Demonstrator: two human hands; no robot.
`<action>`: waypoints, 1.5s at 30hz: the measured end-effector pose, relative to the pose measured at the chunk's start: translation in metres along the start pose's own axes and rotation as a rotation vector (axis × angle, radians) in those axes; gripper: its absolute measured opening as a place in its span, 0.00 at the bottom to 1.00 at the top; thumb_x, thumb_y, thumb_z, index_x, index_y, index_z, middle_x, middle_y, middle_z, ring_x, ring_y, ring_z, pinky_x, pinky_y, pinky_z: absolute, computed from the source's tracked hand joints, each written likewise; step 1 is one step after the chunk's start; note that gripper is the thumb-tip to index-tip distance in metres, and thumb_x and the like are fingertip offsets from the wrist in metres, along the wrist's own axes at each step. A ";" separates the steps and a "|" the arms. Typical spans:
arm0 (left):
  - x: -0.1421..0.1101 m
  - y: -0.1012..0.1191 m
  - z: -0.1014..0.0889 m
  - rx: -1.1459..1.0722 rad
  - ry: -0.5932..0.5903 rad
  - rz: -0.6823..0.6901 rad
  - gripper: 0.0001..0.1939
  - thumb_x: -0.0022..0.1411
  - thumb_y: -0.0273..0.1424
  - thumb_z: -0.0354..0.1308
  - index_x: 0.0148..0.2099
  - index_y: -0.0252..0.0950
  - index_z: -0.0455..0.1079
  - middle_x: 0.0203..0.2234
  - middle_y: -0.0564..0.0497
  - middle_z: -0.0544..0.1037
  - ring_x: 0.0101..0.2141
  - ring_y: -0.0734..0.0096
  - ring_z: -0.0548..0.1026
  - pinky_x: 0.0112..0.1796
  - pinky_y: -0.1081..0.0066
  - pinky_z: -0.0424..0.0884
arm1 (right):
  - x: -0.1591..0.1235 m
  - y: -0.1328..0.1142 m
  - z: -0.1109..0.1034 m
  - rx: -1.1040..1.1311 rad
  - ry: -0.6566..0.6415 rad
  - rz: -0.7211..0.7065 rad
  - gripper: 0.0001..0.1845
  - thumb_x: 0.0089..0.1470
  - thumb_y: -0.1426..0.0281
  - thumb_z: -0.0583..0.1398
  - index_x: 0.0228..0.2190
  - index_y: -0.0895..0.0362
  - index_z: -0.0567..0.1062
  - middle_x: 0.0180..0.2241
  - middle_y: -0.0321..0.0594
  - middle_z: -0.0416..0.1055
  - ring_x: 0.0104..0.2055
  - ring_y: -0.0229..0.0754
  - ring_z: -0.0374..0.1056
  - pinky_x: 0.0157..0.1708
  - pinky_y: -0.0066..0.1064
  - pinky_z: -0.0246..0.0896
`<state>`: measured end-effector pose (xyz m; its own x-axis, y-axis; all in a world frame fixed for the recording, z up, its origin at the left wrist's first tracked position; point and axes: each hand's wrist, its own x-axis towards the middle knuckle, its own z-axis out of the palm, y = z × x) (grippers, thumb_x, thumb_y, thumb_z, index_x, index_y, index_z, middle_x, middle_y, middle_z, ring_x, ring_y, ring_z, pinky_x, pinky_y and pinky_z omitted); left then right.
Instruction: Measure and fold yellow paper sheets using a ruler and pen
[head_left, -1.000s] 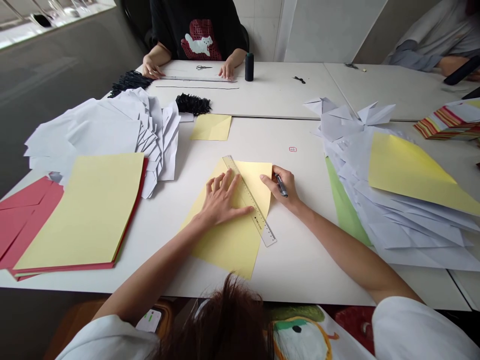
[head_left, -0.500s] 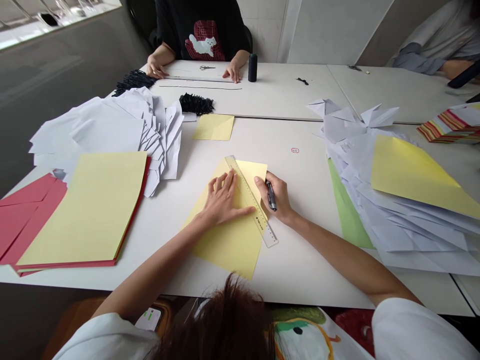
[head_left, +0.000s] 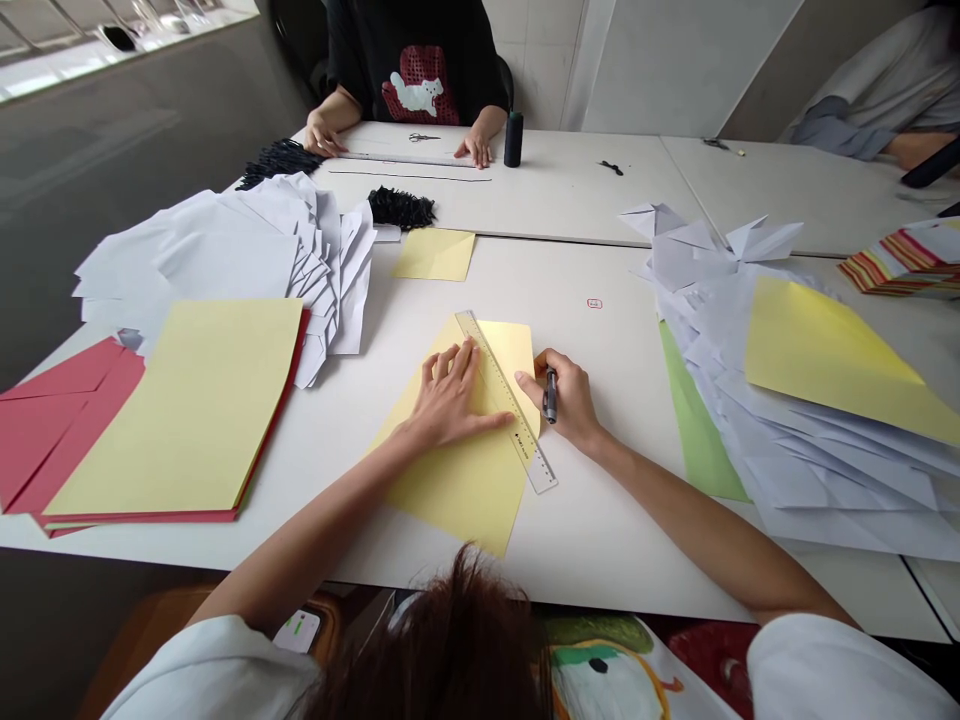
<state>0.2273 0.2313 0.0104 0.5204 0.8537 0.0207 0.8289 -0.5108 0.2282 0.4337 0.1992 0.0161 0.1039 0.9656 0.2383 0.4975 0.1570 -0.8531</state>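
A clear plastic ruler (head_left: pixel 499 385) lies slantwise across a sheet of yellow paper (head_left: pixel 457 500) on the white table. My left hand (head_left: pixel 448 405) rests flat with fingers spread, pressing on the paper, its fingertips and thumb at the ruler's left edge. My right hand (head_left: pixel 568 395) is closed round a dark pen (head_left: pixel 550 395), which points down toward me. Its thumb reaches the right edge of the yellow sheet, where the paper beyond the ruler bends up a little. I cannot tell whether the thumb grips it.
To the left are white paper sheets (head_left: pixel 217 240), a yellow-topped stack (head_left: pixel 180 400) and red envelopes (head_left: pixel 67 420). More white papers (head_left: pixel 817 420) lie at right. Across the table, a person's hands (head_left: pixel 474 148) rest by a long ruler, scissors (head_left: pixel 424 137) and a black thread spool (head_left: pixel 513 138).
My right hand has moved slightly right, away from the ruler, and the pen now stands more upright in it. My left hand and the ruler stay in place on the paper.
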 end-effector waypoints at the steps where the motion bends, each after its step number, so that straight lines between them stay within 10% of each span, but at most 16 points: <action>1: 0.000 0.000 0.000 0.001 0.002 0.003 0.62 0.54 0.71 0.44 0.75 0.31 0.40 0.73 0.36 0.44 0.70 0.41 0.45 0.65 0.50 0.37 | -0.001 -0.001 0.001 -0.005 -0.004 0.001 0.15 0.53 0.60 0.63 0.25 0.53 0.64 0.22 0.32 0.63 0.25 0.38 0.57 0.27 0.31 0.51; 21: 0.000 0.002 0.000 0.025 0.034 0.027 0.55 0.58 0.63 0.49 0.74 0.30 0.43 0.71 0.35 0.49 0.67 0.42 0.49 0.64 0.50 0.40 | -0.020 -0.011 0.029 -0.279 0.014 -0.283 0.13 0.63 0.65 0.55 0.26 0.52 0.59 0.22 0.34 0.64 0.29 0.43 0.62 0.44 0.38 0.58; 28: -0.002 0.005 -0.008 -0.035 0.034 0.063 0.47 0.57 0.61 0.54 0.71 0.43 0.53 0.66 0.44 0.62 0.67 0.42 0.49 0.64 0.50 0.41 | -0.014 -0.007 0.021 -0.153 -0.062 -0.238 0.18 0.68 0.60 0.50 0.26 0.52 0.61 0.26 0.36 0.72 0.32 0.42 0.67 0.48 0.38 0.57; 34: -0.001 0.002 -0.003 -0.012 0.014 0.011 0.56 0.56 0.66 0.49 0.73 0.32 0.47 0.71 0.35 0.49 0.68 0.40 0.48 0.65 0.49 0.38 | -0.007 0.005 0.021 -0.117 -0.043 -0.184 0.13 0.66 0.66 0.50 0.28 0.52 0.64 0.27 0.36 0.71 0.33 0.44 0.66 0.44 0.37 0.59; 45: -0.002 0.002 -0.004 -0.019 0.027 0.067 0.45 0.59 0.61 0.52 0.71 0.41 0.55 0.68 0.41 0.56 0.67 0.38 0.46 0.64 0.47 0.41 | -0.002 0.005 0.029 -0.159 -0.128 -0.292 0.09 0.68 0.67 0.49 0.36 0.52 0.68 0.39 0.43 0.75 0.44 0.47 0.69 0.50 0.39 0.59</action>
<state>0.2272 0.2292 0.0145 0.5683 0.8204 0.0630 0.7884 -0.5649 0.2435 0.4110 0.2037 -0.0026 -0.1662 0.9044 0.3931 0.6192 0.4060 -0.6722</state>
